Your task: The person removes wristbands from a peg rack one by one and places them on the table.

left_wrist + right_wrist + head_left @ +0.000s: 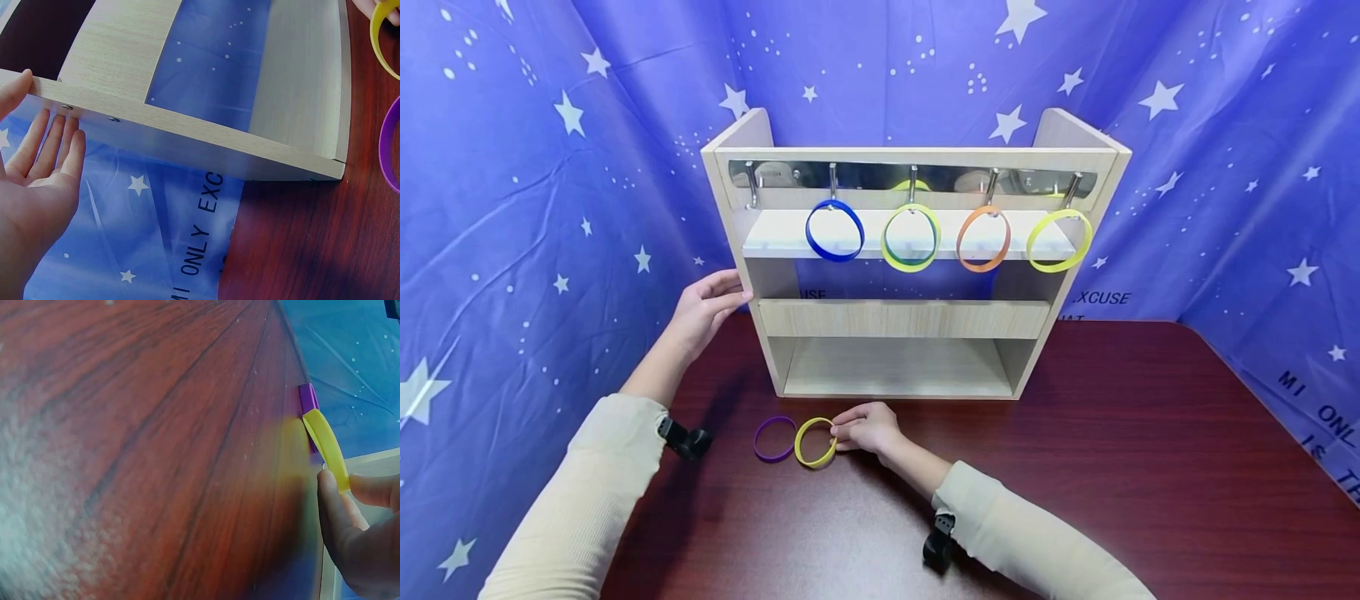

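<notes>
My right hand (868, 429) pinches the right edge of a yellow wristband (798, 446) between thumb and fingers, low over the table in front of the wooden shelf. In the right wrist view the yellow wristband (328, 447) is tilted, one end between the fingertips. A purple wristband (772, 459) lies on the table just left of it. My left hand (703, 308) touches the left side panel of the shelf (904, 320). In the left wrist view this hand (44, 187) has its thumb at the panel's front edge and extended fingers against the outer face.
Along the top of the shelf runs a metal strip with several hooks. Blue (835, 257), yellow-green (910, 267), orange (981, 267) and yellow (1056, 267) wristbands hang there; the leftmost hook (751, 179) carries none. A blue starry curtain (880, 75) surrounds the dark red table (1150, 433).
</notes>
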Demonstrator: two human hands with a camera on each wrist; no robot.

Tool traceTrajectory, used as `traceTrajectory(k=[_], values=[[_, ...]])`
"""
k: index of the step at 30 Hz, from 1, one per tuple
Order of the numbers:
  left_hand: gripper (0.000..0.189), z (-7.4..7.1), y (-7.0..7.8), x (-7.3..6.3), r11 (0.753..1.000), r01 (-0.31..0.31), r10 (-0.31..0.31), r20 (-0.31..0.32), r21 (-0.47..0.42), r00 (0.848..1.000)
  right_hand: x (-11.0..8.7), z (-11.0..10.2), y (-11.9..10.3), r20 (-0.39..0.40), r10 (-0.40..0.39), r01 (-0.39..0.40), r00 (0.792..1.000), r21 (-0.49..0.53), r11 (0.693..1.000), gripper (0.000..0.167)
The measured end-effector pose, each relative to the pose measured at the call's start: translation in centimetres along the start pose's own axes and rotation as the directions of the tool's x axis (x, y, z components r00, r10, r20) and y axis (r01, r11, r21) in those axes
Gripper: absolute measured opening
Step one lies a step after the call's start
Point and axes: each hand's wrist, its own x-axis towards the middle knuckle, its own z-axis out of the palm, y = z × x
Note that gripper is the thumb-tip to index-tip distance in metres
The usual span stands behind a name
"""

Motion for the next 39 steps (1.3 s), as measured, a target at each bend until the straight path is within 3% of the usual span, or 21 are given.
traceTrajectory(k=[20, 39], values=[[0.03, 0.15, -0.18, 0.03, 1.0, -0.026, 0.026, 0.017, -0.011, 1.0, 0.46, -0.51, 0.32, -0.054, 0.015, -0.017, 0.998, -0.035, 0.999, 0.019], [0.029, 0.16, 0.1, -0.17, 1.0, -0.012, 0.012, 0.006, -0.003, 1.0, 0.29, -0.35, 0.25, -0.068, 0.0, -0.006, 0.998, -0.079, 0.997, 0.017]])
